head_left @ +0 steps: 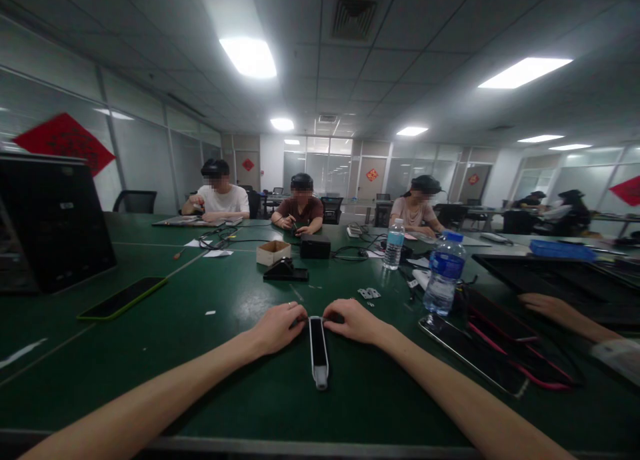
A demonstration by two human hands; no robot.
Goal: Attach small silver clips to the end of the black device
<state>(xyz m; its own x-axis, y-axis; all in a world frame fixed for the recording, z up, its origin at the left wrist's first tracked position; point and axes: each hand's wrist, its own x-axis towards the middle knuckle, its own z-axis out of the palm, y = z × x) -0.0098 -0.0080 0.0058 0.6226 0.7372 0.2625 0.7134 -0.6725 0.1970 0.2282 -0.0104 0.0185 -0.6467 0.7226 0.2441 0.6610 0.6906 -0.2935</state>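
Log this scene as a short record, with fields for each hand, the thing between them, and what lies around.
Left hand: left hand, fingers curled by the gadget's far end; contact unclear
Right hand: right hand, curled at the same end, opposite side; contact unclear
Between them: slim gadget, pale rim, dark face, lying on the green table
Left side: phone with a green edge
Right side: large bottle, smaller bottle
Far right: another person's hand

The green table [120,350] carries a slim device [319,353]; left of it, a phone [123,300]; right, a large bottle [443,277].
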